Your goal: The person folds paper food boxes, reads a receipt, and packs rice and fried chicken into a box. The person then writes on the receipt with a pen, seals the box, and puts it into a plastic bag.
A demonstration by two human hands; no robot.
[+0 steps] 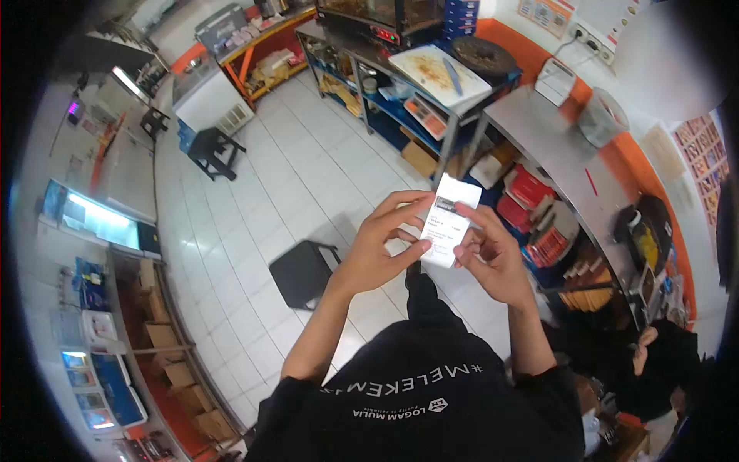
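Observation:
A small white paper slip point(443, 231) with printed text is held up in front of my chest, over the tiled floor. On its left side my left hand point(389, 242) pinches it, with the thumb on the printed face. My right hand point(496, 258) grips the opposite edge, fingers curled and thumb near the lower corner. The top end of the slip sticks out above the fingers. The print is too small to read.
A black stool point(302, 275) stands on the floor to the left, another point(215, 152) farther off. On the right runs a metal counter point(550, 138) with packs on the shelf below. A white board point(439, 75) bears a knife. Another person point(654, 369) is at lower right.

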